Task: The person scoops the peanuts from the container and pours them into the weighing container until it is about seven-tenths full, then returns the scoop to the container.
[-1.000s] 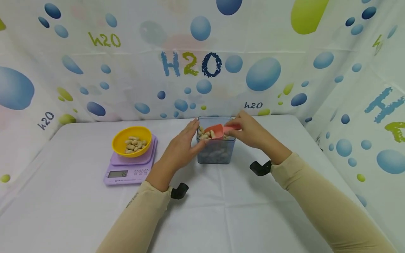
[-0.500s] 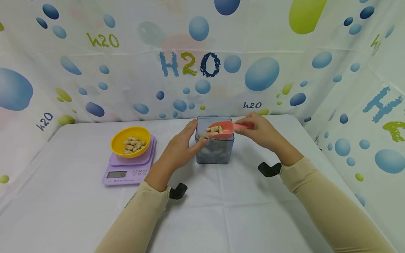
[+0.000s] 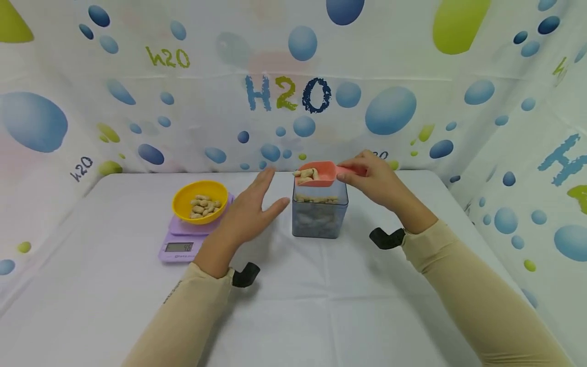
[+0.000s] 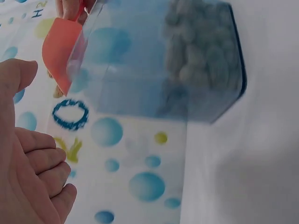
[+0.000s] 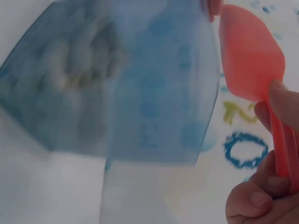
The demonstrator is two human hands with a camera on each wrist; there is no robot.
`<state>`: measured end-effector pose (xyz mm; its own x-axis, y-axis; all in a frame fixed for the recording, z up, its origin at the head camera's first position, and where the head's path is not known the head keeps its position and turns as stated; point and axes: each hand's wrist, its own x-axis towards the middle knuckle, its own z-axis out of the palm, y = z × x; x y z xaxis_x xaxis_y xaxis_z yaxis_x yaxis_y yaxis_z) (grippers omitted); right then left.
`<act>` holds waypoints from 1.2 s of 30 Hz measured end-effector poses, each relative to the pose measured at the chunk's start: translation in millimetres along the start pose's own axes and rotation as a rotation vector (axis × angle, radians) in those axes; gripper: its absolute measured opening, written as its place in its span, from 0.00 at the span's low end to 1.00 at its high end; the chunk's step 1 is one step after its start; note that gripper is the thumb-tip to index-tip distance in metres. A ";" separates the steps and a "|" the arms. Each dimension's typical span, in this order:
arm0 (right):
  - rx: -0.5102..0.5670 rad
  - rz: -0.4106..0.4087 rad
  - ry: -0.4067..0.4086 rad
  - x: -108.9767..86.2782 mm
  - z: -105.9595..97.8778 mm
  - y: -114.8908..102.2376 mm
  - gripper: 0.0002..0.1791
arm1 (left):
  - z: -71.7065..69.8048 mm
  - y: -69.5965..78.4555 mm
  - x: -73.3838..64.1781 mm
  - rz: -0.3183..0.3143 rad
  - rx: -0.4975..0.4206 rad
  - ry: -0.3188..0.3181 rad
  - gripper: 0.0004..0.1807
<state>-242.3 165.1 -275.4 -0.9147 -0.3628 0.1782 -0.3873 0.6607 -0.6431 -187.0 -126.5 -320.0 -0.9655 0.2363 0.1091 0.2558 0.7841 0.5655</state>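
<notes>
My right hand (image 3: 373, 176) grips the handle of a coral-red scoop (image 3: 326, 173), held level just above a clear bluish square container (image 3: 318, 224). Several unshelled peanuts (image 3: 306, 176) lie in the scoop's bowl. More peanuts (image 4: 201, 51) fill the lower part of the container, seen through its wall in the left wrist view. The handle (image 5: 280, 144) runs between thumb and curled fingers in the right wrist view. My left hand (image 3: 245, 214) is apart from the container, to its left, with straight fingers and the thumb spread.
Left of the container, a yellow bowl (image 3: 180, 196) with several peanuts sits on a lilac kitchen scale (image 3: 190, 232); its display (image 3: 179, 247) appears to read 46. My left hand partly covers the scale. A white cloth covers the table (image 3: 284, 316), with a patterned curtain (image 3: 206, 102) behind.
The scoop has come up out of the container with peanuts in it, lifted by my right hand. My left hand has let go of the container's side and moved left.
</notes>
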 end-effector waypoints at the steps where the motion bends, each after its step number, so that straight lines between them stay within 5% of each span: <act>1: 0.009 -0.010 0.001 3.2 2.5 -6.2 0.23 | -6.5 -4.2 -4.8 -0.009 0.011 0.010 0.48; 13: 0.083 -0.061 -0.015 36.4 65.7 -84.3 0.21 | -68.1 -76.0 -56.7 -0.153 0.095 0.083 0.50; 20: 0.041 -0.095 -0.034 43.4 111.6 -116.8 0.22 | -80.7 -108.4 -72.4 -0.254 0.125 0.019 0.54; 24: -0.099 -0.143 -0.016 45.0 133.4 -123.7 0.22 | -81.1 -118.2 -74.2 -0.296 0.127 -0.029 0.57; 36: -0.725 -0.730 0.340 45.9 163.9 -126.7 0.12 | -83.5 -124.7 -74.9 -0.320 0.126 -0.064 0.58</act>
<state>-216.3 -42.9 -307.9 -0.3769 -0.6985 0.6084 -0.7249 0.6313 0.2757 -150.7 -289.9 -330.4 -0.9938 -0.0009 -0.1109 -0.0519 0.8880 0.4570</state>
